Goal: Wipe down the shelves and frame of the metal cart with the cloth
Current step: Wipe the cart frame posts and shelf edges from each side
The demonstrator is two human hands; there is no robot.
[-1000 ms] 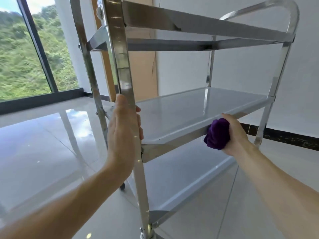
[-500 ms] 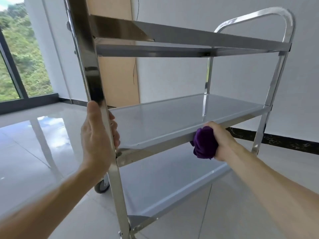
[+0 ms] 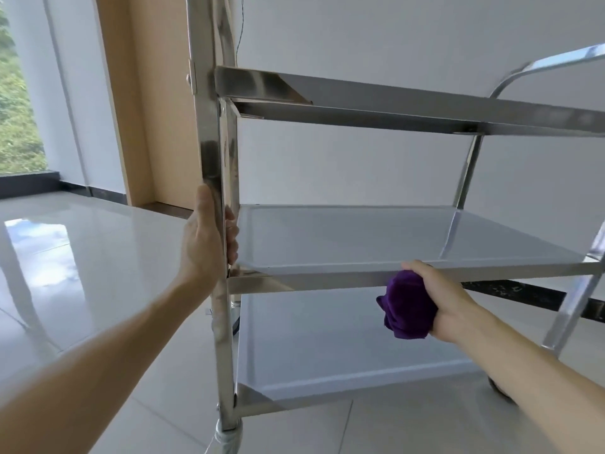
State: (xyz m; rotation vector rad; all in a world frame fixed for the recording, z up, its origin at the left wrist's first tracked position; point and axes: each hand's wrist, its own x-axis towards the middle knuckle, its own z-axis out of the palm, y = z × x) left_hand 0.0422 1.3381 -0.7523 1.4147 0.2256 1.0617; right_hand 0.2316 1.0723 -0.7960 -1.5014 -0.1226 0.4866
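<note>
Nearest: both forearms reach in from the bottom corners. The left hand (image 3: 204,244) wraps the shiny stainless-steel front-left upright post (image 3: 212,165), thumb up along its outer face, fingers curled round the inner side, just above where the mid shelf joins; looks like a steadying grip. The right hand (image 3: 438,301) is closed round a bunched, soft purple cloth (image 3: 407,304), cloth wadded into a ball w/ folds hanging below the palm.

Key relation: the cloth sits against the underside/front face of the flat front rail of the middle shelf (image 3: 327,281), roughly mid-length, a bit right of centre. That rail's long axis runs left-right across the view, from the post the left hand holds to the right-hand leg (image 3: 576,309). So any stroke prob. goes along the rail; the right hand is the one on the job, w/ unwiped rail on both sides of it.

Further in: the middle shelf's matte grey sheet-metal tray (image 3: 360,234), shallow raised lip, smooth. Below it the bottom shelf (image 3: 327,348), same finish. Above, the top shelf (image 3: 393,103) seen edge-on, mirror-bright rails. A curved handle tube (image 3: 537,65) arcs at upper right.

Beyond: glossy pale floor tiles (image 3: 82,257), white wall, a wood-tone panel (image 3: 147,109), window w/ greenery at far left.
</note>
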